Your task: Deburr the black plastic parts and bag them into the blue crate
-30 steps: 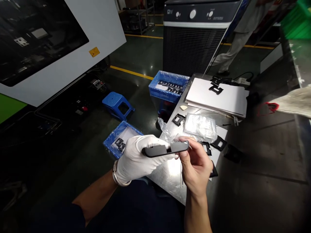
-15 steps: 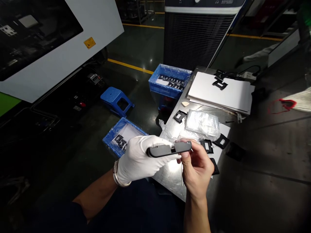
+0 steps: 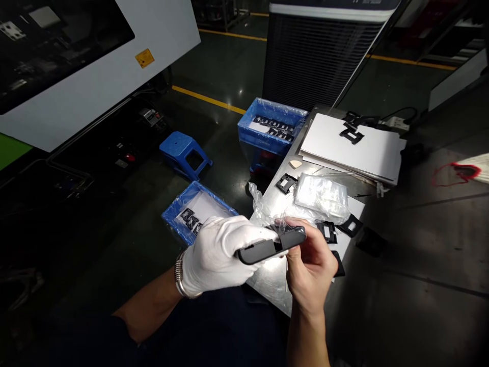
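Note:
My left hand point(image 3: 217, 252), in a white glove with a coiled metal bracelet at the wrist, is closed round a black plastic part point(image 3: 260, 252). The part has a rounded edge with a notch near its middle, and that edge faces me. My bare right hand point(image 3: 313, 260) pinches the part's right end between thumb and fingers. Some clear plastic film seems to lie against the part's top, though the fingers partly hide it. Beyond my hands, a stack of clear plastic bags point(image 3: 323, 196) lies on the metal table point(image 3: 273, 285), with a flat black frame point(image 3: 286, 183) beside it.
Two blue bins, one near point(image 3: 168, 216) and one far point(image 3: 267, 145), hold several black parts under plastic liners. A blue stool point(image 3: 179, 145) stands on the floor. White sheets point(image 3: 355, 153) are stacked on the table. A white machine point(image 3: 164, 30) rises at the left.
The black part has tilted, its left end now lower and more of its top side visible. Both hands still hold it. The view has shifted slightly.

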Demonstrator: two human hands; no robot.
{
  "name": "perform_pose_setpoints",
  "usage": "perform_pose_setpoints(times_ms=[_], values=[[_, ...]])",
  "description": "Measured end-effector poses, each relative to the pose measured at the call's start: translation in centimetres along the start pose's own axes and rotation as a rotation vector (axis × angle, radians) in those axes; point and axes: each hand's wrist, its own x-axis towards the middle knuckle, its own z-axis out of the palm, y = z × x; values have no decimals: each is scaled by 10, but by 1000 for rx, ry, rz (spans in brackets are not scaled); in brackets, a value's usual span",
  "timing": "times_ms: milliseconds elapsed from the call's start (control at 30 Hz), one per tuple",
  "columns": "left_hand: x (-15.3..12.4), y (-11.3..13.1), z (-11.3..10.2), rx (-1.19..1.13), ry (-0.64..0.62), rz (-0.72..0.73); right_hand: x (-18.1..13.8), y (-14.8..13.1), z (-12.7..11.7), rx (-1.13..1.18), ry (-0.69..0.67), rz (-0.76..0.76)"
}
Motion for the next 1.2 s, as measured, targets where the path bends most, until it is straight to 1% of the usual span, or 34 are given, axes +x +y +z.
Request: perform_pose_setpoints(times_ms=[67, 100, 133, 167, 233, 300, 333, 367, 433, 467, 500, 533, 567, 600, 633, 667, 700, 767, 833, 900, 967, 1000, 1033, 1067, 1133, 1200], values=[[-1, -1, -2, -27, 9, -4, 0, -2, 0, 5, -11, 1], [-2, -3, -2, -61, 14, -39, -2, -2, 0, 11, -16, 8], [-4, -5, 0, -117, 16, -110, -4, -1, 0, 22, -17, 23], [-8, -8, 4, -199, 14, -219, -7, 2, 0, 35, -13, 45], [-25, -17, 17, -427, -20, -520, -20, 17, 0, 38, -14, 111], [-51, -29, 35, -666, -68, -812, -42, 43, -3, -27, -33, 215], [-66, -36, 44, -732, -52, -920, -55, 60, -7, -86, -48, 281], [-81, -45, 53, -770, -53, -1000, -70, 79, -13, -155, -32, 350], [-108, -63, 71, -795, -54, -1144, -102, 115, -30, -303, 48, 445], [-118, -73, 79, -793, -85, -1227, -116, 130, -41, -384, 96, 481], [-125, -83, 88, -801, -149, -1306, -128, 143, -52, -463, 142, 527], [-128, -92, 97, -799, -254, -1362, -138, 153, -64, -522, 193, 569], [-129, -100, 108, -751, -382, -1381, -143, 161, -74, -559, 223, 598], [-126, -107, 119, -664, -511, -1360, -145, 168, -82, -589, 242, 621], [-121, -112, 132, -540, -634, -1292, -143, 174, -88, -611, 248, 634], [-114, -116, 145, -395, -748, -1180, -137, 179, -91, -632, 236, 640], [-106, -119, 160, -311, -809, -1095, -130, 186, -91, -656, 212, 643], [-90, -121, 192, -195, -895, -907, -112, 200, -84, -691, 144, 641], [-75, -120, 222, -146, -953, -778, -94, 215, -70, -724, 47, 635], [-64, -116, 246, -110, -1002, -696, -81, 229, -55, -825, -121, 671], [-56, -111, 263, -76, -1033, -651, -74, 239, -43, -940, -294, 747], [-53, -108, 269, -61, -1036, -640, -72, 242, -39, -979, -349, 782], [-51, -106, 274, -47, -1029, -636, -71, 244, -37, -996, -366, 809], [-50, -105, 278, -35, -1013, -635, -72, 246, -36, -1004, -355, 826], [-52, -103, 283, -18, -963, -646, -74, 249, -37, -1002, -302, 840], [-61, -103, 287, -5, -909, -676, -77, 253, -40, -993, -261, 839]])
